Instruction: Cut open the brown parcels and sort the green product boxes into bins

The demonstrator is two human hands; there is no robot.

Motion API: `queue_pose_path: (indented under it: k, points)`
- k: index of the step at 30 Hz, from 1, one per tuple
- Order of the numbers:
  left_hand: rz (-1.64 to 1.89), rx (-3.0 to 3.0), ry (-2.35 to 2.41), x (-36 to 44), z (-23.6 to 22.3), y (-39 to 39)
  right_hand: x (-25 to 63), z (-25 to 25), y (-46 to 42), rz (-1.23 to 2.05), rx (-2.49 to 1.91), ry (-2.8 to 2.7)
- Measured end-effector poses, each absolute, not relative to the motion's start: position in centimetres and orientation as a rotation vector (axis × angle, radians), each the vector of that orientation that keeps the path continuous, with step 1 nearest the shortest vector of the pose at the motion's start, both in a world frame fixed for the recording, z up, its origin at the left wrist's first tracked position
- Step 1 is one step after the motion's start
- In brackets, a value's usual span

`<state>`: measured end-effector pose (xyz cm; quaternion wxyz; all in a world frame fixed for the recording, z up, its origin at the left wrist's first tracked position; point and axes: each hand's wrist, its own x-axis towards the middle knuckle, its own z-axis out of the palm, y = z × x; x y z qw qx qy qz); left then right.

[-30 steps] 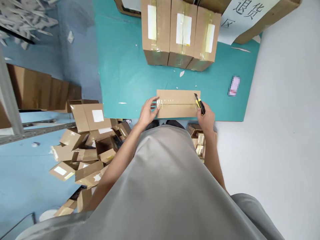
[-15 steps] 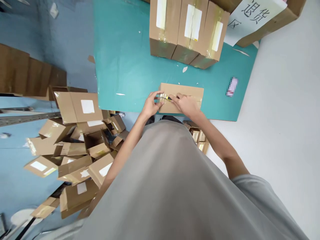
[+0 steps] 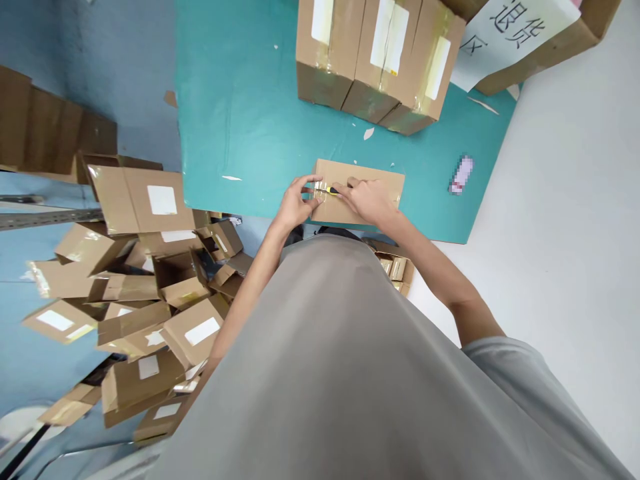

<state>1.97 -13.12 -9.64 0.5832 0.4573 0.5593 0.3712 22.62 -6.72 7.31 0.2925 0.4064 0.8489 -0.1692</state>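
Note:
A closed cardboard box lies at the near edge of the teal table, with shiny clear tape at its left end. My left hand grips that left end, its thumb and fingers curved apart on the cardboard. Over the top of the box, my right hand is closed around a yellow and black utility knife. The thin tip of the knife points left, at the taped end between my left thumb and fingers. Whether the tip has gone into the tape is too small to tell.
Three taped cartons stand at the back of the teal table. A carton with a handwritten sign is at the back right, and a blurred pink item lies right. Opened boxes pile up on the floor at left.
The view has shifted slightly. The knife is still at the taped left end, and both hands keep nearly the same place on the box.

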Motion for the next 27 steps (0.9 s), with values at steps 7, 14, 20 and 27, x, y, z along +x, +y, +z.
queue_pose_path:
  k: [7, 14, 20, 27]
  points:
    - [0.878, 1.039, 1.32, 1.9, -9.3, -13.1, 21.6, 7.5, -6.7, -0.44, 1.019, 2.28]
    - [0.839, 1.042, 1.382, 1.7, -9.0, -13.2, 22.6, 8.8, -6.8, -0.472, 0.983, 2.288]
    - [0.85, 1.039, 1.419, 1.6, -8.4, -13.4, 32.9, 9.9, -7.3, -0.366, 1.108, 2.132]
    - [0.825, 1.006, 1.449, 1.9, -8.1, -13.3, 40.1, 11.0, -8.5, -0.341, 1.179, 2.071]
